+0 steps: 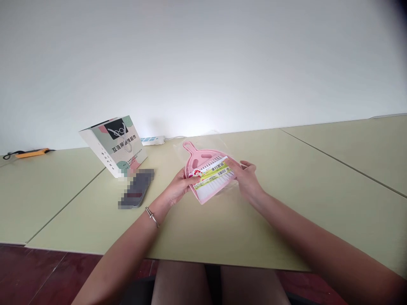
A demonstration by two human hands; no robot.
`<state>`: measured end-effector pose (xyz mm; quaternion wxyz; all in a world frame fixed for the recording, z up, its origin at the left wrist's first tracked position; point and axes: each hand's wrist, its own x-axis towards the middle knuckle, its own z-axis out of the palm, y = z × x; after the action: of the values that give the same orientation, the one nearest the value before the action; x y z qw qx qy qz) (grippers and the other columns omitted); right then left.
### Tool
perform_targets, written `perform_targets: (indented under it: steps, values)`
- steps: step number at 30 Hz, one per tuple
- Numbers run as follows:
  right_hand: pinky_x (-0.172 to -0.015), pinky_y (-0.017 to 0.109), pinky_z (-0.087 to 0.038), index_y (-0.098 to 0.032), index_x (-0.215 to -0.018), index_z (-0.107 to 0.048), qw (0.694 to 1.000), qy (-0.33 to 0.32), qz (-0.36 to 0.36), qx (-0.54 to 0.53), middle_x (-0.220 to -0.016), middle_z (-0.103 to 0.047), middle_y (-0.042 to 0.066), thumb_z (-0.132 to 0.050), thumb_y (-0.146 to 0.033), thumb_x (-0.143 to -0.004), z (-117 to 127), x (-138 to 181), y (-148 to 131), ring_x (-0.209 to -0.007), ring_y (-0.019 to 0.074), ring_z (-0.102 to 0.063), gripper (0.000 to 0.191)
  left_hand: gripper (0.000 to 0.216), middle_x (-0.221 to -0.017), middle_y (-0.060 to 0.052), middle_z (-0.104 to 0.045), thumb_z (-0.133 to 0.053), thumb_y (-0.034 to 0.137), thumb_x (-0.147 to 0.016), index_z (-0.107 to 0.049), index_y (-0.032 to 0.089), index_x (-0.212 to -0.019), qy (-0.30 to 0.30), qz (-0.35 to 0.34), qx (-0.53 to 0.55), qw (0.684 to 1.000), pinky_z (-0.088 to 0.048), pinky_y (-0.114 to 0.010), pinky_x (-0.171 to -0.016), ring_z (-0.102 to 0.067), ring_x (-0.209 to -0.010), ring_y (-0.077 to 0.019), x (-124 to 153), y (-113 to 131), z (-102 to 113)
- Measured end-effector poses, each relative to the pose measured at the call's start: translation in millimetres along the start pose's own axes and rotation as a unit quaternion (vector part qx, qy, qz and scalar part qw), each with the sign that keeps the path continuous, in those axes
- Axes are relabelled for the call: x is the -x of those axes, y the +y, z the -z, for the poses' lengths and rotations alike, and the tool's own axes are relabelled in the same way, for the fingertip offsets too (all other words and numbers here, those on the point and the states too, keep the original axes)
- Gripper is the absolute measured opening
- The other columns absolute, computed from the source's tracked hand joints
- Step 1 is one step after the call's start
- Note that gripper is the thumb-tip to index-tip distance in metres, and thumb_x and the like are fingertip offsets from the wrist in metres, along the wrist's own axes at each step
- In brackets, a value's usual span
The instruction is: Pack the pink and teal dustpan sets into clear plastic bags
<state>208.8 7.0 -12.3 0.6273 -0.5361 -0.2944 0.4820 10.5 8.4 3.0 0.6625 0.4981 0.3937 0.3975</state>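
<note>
Pale green bench [286,220], matte, several panels butted w/ thin seams; plain white wall behind, dark red floor below near edge. Far left by wall: orange-black tool [30,153], small, type unclear. White power strip [153,140] along wall edge, cable trailing right. Printed paper bag [116,144] standing left of centre, slightly tilted; just in front, a flat dark item [136,189], blurred, can't ID. Centre: pink dustpan [203,163] w/ white-bristled brush [213,186] nested inside, label card [212,171] across, all in clear plastic wrap [197,142], handle pointing away. Raised a little over bench, tilted toward viewer. Left hand [178,188] gripping pan's left edge, thumb on label end; bracelet [151,217] at wrist. Right hand [246,180] gripping right edge, fingers curled round wrap. Nothing between hands and pan; bag and dark item well clear to left.
</note>
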Motion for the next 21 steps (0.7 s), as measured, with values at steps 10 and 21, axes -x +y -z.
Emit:
perform_targets:
  steps: [10,21]
  values:
    - [-0.068,0.027,-0.054,-0.017,-0.089,-0.07,0.946,-0.305,-0.107,0.011,-0.094,-0.073,0.006,-0.066,-0.033,-0.077,16.5,-16.7,-8.2,-0.081,0.0186,-0.068,0.021,0.066,-0.109,-0.011,-0.068,-0.072,0.018,-0.063,-0.053,0.014,-0.126,0.001,0.035,0.002,0.999,-0.049,-0.033,-0.086,-0.065,-0.096,-0.0236,-1.6,4.8,12.3]
    - [-0.069,0.027,-0.056,-0.016,-0.091,-0.066,0.951,-0.284,-0.119,0.027,-0.089,-0.073,0.006,-0.07,-0.012,-0.068,12.7,-8.5,-8.3,-0.077,0.0174,-0.069,0.023,0.07,-0.108,-0.01,-0.069,-0.069,0.013,-0.063,-0.049,0.016,-0.13,-0.011,0.055,0.019,0.998,-0.051,-0.03,-0.081,-0.066,-0.095,-0.0224,-2.6,2.0,13.3]
